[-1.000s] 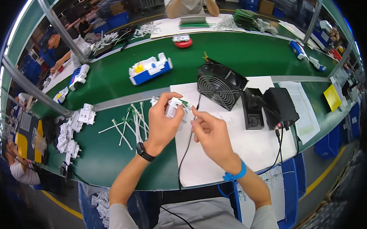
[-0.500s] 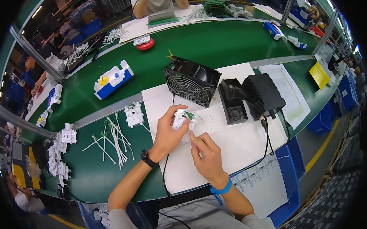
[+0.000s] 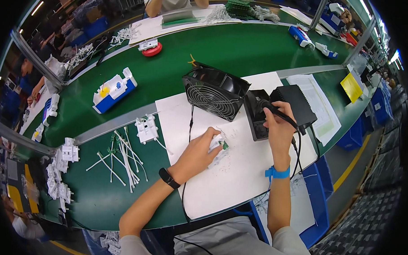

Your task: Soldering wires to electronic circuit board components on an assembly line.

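My left hand (image 3: 195,155) is closed round a small white plastic housing (image 3: 216,143), low over the white sheet (image 3: 224,191). A green circuit board (image 3: 225,145) shows at the housing's right end; the rest lies under my fingers. Further right, my right hand (image 3: 281,132) grips the black handle of a soldering iron (image 3: 281,114), fingers wrapped round it. The iron's tip is hidden at its black stand (image 3: 259,132), which sits beside a black box-shaped unit (image 3: 297,100).
A black fan (image 3: 214,93) stands behind my hands. Left are another white housing (image 3: 146,128), white wires with green boards (image 3: 126,158) and stacked white housings (image 3: 58,174). A blue-and-white fixture (image 3: 115,91) and a red disc (image 3: 152,49) sit on the green belt. Papers (image 3: 317,106) lie right.
My right hand has left the housing, moved right and taken hold of the soldering iron. My left hand has shifted slightly right and nearer with the housing, which is now turned.
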